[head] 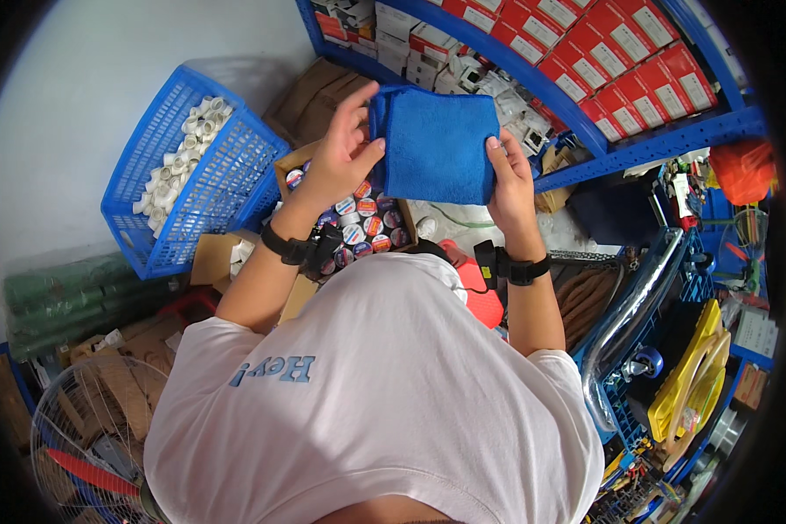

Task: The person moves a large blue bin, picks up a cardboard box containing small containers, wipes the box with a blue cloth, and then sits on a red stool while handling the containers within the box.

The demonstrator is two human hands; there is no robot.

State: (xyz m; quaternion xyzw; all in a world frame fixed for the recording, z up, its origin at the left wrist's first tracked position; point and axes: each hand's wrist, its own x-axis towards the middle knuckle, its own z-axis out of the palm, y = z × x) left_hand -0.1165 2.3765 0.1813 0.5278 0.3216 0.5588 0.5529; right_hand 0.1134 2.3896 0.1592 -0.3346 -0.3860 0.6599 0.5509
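A blue microfibre cloth (439, 147), folded to a rough square, is held up before me between both hands. My left hand (350, 147) is at its left edge, the thumb on the front and the index finger stretched up past the top corner. My right hand (513, 177) pinches the right edge, thumb in front and fingers behind. Below and behind the cloth is a cardboard box (407, 219) of round tape rolls (367, 207), partly hidden by the cloth and my left arm. Dark straps with small devices are on both wrists.
A blue plastic basket (203, 196) of white pipe fittings (164, 190) stands left. Blue shelving (655, 147) with red boxes (645, 98) rises at upper right. Coiled rope (580, 298), a blue cart with a metal handle (602, 386) and yellow plastic item (684, 380) lie right; a fan (92, 445) stands lower left.
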